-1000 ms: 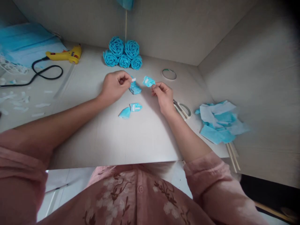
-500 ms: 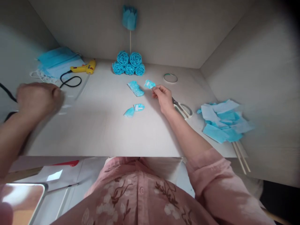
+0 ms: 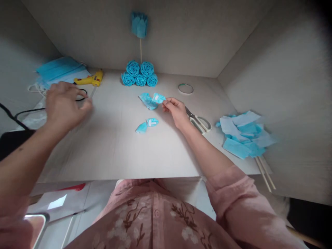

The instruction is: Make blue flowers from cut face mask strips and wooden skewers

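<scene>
My right hand [image 3: 174, 110] pinches a small blue petal [image 3: 158, 98] cut from mask fabric, with a white strip on its face. Just behind it lies a crinkled blue fabric piece [image 3: 147, 101], partly covered by the petal. Closer to me, two more blue petals [image 3: 152, 122] lie end to end, one bearing white strips. My left hand [image 3: 67, 105] hovers at the left, slightly blurred, thumb apart from its fingers and nothing visible in it. It is near the yellow glue gun [image 3: 90, 79] and hides part of the cord.
Blue masks [image 3: 61, 69] lie at the back left. Stacked blue fabric roses [image 3: 140, 74] hold a stick with a blue tulip-like flower [image 3: 139, 26]. At right are a tape ring [image 3: 185, 89], scissors [image 3: 199, 121], cut fabric pieces [image 3: 241, 135] and wooden sticks [image 3: 264, 173].
My left hand has moved right and away from me, going from closed to spread. My right hand has shifted the petal slightly left, over the crinkled piece. The view has shifted a little.
</scene>
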### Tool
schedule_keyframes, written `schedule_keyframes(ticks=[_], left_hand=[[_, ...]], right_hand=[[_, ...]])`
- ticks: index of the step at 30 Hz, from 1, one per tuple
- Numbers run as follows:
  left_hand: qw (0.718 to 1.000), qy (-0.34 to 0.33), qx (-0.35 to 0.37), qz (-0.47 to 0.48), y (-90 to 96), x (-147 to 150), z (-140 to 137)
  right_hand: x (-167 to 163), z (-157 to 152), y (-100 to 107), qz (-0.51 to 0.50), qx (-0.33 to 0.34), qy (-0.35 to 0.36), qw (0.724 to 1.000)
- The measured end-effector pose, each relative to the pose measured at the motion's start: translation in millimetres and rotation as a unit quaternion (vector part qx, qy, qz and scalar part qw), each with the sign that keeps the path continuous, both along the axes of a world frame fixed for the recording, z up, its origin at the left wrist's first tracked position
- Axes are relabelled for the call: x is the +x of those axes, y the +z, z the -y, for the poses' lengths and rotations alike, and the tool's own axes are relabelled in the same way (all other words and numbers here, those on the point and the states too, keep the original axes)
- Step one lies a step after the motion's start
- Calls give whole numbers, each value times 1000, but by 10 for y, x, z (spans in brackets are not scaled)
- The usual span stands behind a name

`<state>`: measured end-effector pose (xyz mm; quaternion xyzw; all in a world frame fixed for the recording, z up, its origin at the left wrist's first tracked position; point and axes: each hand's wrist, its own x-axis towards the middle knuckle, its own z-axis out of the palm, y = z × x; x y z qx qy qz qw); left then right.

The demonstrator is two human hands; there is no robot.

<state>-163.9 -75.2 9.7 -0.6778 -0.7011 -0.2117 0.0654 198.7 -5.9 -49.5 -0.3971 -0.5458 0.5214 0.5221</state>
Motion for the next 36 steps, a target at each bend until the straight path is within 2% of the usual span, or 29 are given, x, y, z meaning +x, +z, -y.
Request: schedule_keyframes(ticks=[2, 4, 5, 7, 9, 11, 13, 17, 27, 30, 33, 35, 36], left_hand=[[997, -48, 26, 58, 24, 466, -63], [973, -92, -14, 212, 35, 883, -139], [944, -105, -55, 308, 30, 1058, -185], [863, -141, -147, 462, -1, 1332, -286], [796, -159, -211, 544, -53, 1519, -380], [755, -169, -239, 587, -107, 1641, -445], [739, -173, -236, 608, -151, 1709, -475], [755, -175, -203, 599, -188, 1717, -461], [801, -189, -209, 528, -204, 1716, -387], [802, -210, -214, 517, -215, 1701, -407], [790, -247, -227, 513, -174, 1595, -475], [810, -253, -203, 488, -119, 1464, -535], [835, -243, -186, 456, -89, 1386, -560]], right_hand=[[0, 28, 28, -3, -4, 22, 1000], [4, 48, 47, -4, -9, 35, 999], [6, 53, 52, -5, -11, 38, 999], [9, 58, 52, -9, -17, 40, 999], [6, 61, 47, -10, -20, 39, 999], [1, 69, 44, -9, -20, 40, 999], [-3, 84, 49, 1, -16, 46, 999], [-5, 120, 78, 15, -25, 72, 997], [-25, 139, 121, 70, -10, 103, 992], [-27, 134, 116, 84, -2, 106, 991], [-15, 106, 111, 88, 18, 73, 993], [3, 71, 96, 75, 20, 36, 996], [13, 51, 85, 65, 15, 22, 997]])
